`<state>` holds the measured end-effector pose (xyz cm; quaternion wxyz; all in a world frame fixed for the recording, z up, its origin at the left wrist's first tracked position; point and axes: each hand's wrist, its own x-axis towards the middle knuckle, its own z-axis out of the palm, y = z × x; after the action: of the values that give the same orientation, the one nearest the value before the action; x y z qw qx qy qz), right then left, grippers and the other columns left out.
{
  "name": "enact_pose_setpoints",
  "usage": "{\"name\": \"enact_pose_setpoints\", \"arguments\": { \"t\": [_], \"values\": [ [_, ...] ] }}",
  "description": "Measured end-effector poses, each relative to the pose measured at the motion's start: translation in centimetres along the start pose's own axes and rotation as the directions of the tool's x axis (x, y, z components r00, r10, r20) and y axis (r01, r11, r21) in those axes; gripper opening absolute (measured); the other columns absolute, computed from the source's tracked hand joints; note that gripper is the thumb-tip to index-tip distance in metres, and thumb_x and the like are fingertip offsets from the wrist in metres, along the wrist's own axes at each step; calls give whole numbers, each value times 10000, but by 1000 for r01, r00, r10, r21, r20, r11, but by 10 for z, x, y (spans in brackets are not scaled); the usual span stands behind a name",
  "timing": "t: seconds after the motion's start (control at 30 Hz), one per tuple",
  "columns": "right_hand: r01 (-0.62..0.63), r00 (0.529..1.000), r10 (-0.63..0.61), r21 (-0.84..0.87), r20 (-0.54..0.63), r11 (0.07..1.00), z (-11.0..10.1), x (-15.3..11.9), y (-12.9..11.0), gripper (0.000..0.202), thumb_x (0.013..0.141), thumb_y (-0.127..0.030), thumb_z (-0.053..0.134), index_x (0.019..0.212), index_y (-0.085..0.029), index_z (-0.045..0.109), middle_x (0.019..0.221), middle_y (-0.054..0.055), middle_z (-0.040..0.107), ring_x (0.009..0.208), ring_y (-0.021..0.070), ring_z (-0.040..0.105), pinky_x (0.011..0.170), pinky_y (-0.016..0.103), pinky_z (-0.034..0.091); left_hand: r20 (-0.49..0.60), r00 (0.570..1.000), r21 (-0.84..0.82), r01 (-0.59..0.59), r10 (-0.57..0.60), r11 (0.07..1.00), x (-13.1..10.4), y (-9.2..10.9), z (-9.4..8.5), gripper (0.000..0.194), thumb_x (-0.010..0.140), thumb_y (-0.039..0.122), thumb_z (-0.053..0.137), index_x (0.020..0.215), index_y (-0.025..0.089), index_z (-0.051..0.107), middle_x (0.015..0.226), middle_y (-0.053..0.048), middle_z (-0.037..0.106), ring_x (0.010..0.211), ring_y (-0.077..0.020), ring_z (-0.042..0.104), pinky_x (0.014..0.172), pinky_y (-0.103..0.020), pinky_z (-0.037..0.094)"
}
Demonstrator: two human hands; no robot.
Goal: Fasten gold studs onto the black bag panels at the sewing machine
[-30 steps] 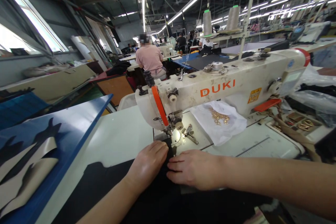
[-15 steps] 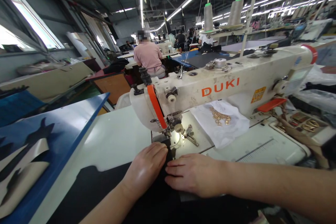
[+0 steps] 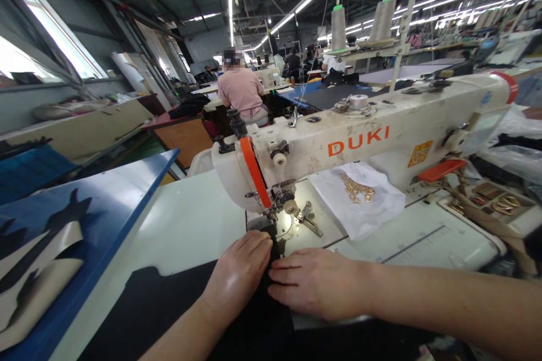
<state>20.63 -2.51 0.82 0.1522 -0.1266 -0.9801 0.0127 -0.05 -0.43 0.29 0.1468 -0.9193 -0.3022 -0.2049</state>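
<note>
Black fabric (image 3: 178, 299) lies across the front of the white sewing machine (image 3: 359, 141), with a narrow part of it running up to the presser foot (image 3: 273, 220). My left hand (image 3: 243, 262) presses on this narrow part just before the needle, fingers bent and close together on the cloth. Opposite it, my right hand (image 3: 313, 282) grips the fabric's right edge, its fingertips at the cloth and its thumb hidden. A small metal guide (image 3: 309, 219) sits on the machine bed right of the needle.
Gold-coloured metal rings (image 3: 359, 187) lie on a white plastic sheet (image 3: 375, 220) under the machine arm. At right stands a box (image 3: 502, 203) of metal parts. Cut pieces (image 3: 46, 287) rest on a blue table (image 3: 127, 186) at left. A person in pink (image 3: 241, 93) sits farther back.
The whole view has shifted very slightly to the right. Both hands keep nearly the same place on the black fabric beside the needle.
</note>
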Motion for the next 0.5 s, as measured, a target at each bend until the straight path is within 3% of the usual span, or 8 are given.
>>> {"name": "enact_pose_setpoints", "arguments": {
  "t": [0.23,0.5],
  "values": [
    [-10,1000,10,-16,-21,1000,2,1,-1,223,933,-204,433,1088,-138,579,1105,108,634,1041,170,548,871,301,431,-11,1000,-31,15,-15,999,0,1,1,211,934,161,383,927,129,591,888,-69,646,869,-188,598,811,-339,553],
    [-217,976,209,-161,-60,963,6,11,3,144,900,-188,475,956,-130,594,927,75,621,916,209,538,852,342,424,-38,993,-110,104,-109,988,1,4,-1,222,936,172,380,910,146,598,870,-64,663,827,-177,616,753,-317,566]
  ]
}}
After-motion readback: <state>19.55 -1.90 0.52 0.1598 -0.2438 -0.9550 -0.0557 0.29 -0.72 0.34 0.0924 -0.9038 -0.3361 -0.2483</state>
